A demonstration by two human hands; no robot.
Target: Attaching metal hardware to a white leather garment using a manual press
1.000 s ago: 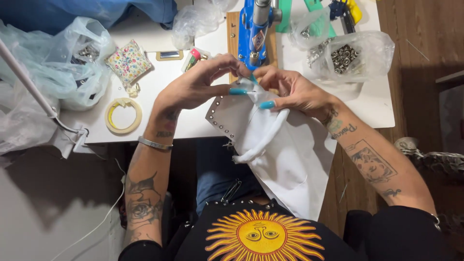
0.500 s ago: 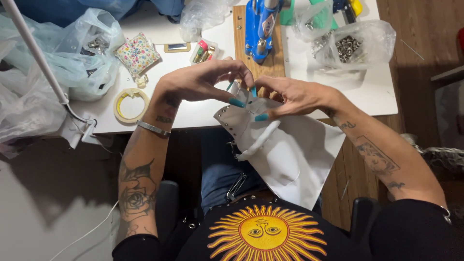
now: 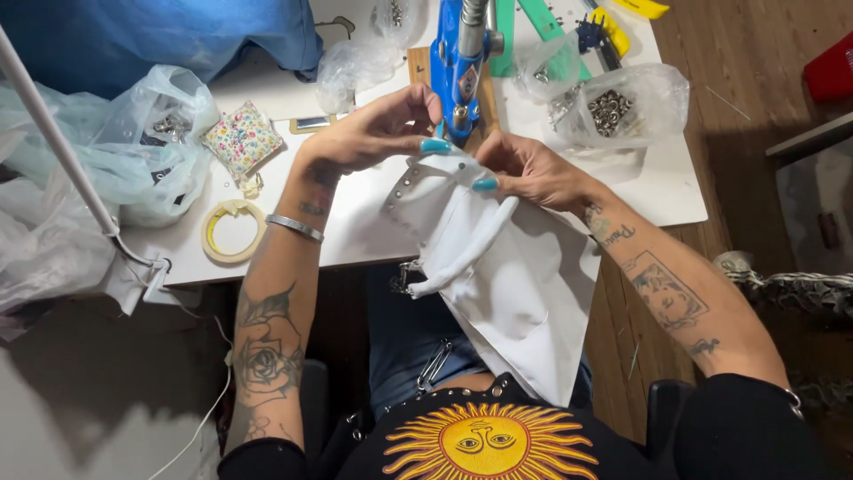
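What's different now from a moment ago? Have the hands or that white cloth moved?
Little has changed. Both hands have kept their pinch on the studded edge of the white fabric piece; the left hand and right hand have carried that edge up closer to the blue press tool. Nothing was let go or newly picked up. The tape roll, floral pincushion and bag of metal studs lie as before.

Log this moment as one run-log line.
left hand: pinching studded edge of white fabric piece | right hand: gripping same edge | blue hand press: just behind hands | table
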